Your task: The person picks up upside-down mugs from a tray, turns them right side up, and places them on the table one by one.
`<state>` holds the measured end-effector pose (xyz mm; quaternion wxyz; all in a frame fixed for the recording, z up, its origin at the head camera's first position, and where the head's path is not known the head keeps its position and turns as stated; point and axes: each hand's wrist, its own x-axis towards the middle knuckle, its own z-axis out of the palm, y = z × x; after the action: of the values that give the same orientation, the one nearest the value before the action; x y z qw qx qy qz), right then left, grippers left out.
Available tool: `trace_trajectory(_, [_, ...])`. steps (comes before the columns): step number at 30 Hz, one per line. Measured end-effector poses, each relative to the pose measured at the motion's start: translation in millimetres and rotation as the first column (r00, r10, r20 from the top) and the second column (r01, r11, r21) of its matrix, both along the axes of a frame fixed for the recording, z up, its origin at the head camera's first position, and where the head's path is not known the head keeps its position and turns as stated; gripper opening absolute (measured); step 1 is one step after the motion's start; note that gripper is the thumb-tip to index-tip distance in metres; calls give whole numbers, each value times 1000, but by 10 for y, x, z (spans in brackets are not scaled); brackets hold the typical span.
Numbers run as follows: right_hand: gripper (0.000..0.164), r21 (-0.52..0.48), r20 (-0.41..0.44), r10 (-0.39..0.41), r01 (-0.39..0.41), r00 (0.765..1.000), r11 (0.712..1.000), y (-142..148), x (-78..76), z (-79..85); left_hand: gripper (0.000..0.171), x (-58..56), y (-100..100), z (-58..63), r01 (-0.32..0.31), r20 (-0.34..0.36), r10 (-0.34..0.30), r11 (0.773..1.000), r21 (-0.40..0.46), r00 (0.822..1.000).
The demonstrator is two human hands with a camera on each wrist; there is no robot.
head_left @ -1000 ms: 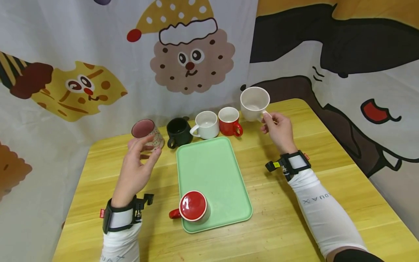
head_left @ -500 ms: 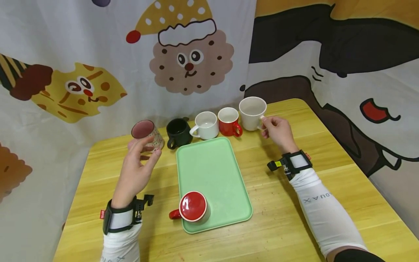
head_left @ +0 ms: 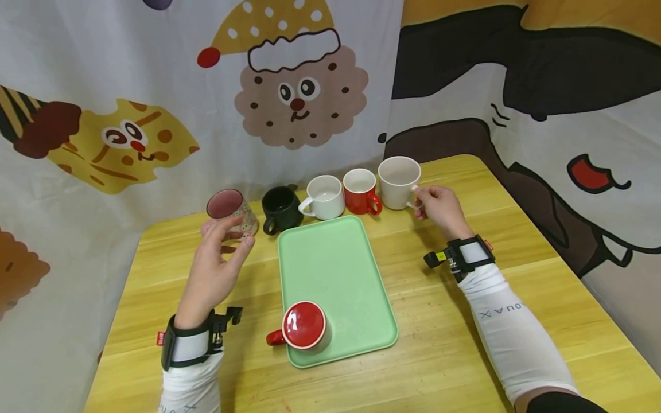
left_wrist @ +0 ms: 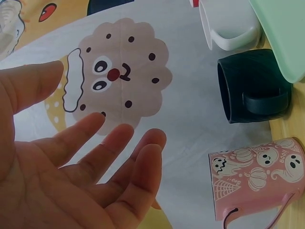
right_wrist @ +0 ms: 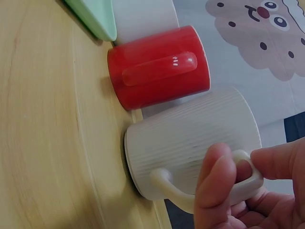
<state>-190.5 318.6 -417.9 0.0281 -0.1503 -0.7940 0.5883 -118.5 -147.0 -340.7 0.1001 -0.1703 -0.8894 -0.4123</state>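
My right hand point(head_left: 441, 211) pinches the handle of a large ribbed white mug point(right_wrist: 190, 138), which stands upright at the right end of a row of mugs. To its left come a small red mug point(head_left: 360, 192), a white mug point(head_left: 325, 198), a dark green mug point(head_left: 282, 209) and a pink mug point(left_wrist: 259, 179) with ghost and pumpkin drawings. Near the pink mug, my left hand point(head_left: 214, 264) hovers with relaxed fingers and holds nothing. It partly hides that mug in the head view.
A light green tray point(head_left: 335, 275) lies mid-table, touching or close to the row. At its near left corner an upside-down red mug point(head_left: 306, 326) has its handle over the rim. Behind the wooden table point(head_left: 439, 344) hangs a printed curtain point(head_left: 196, 86).
My right hand has lowered the large white mug from above the table down beside the small red mug, still pinching its handle. My left hand has stayed in place.
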Motion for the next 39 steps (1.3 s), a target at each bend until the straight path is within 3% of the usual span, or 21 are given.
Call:
trace_trajectory(6, [51,15,33,34,-34,999,999,24,-13,22,49,-8,-27,-22,14,-18,-14,1000,-17,1000])
trace_trajectory(14, [48,39,25,71,-72,997,997,74,-18,42,50,-29,-23,-36,46,10,-46,999,-8,999])
trace_trajectory(19, [50,183,20,103,-105,995,977,109,35,102,51,-1,-28,-31,64,54,-63,998,-24,997])
trace_trajectory(23, [60,300,-16,74,-66,997,952,161,115,200,52,5,-24,-35,114,104,-109,993,-37,989])
trace_trajectory(27, [68,340,-83,15,14,996,940,178,208,352,52,18,-29,-68,187,186,-176,981,-44,967])
trace_trajectory(31, [66,334,-162,-8,62,987,940,135,296,528,56,76,-66,-114,254,269,-228,965,-68,936])
trace_trajectory(39, [56,298,-289,32,58,957,953,-45,456,773,78,336,-133,-313,375,400,-317,924,-76,860])
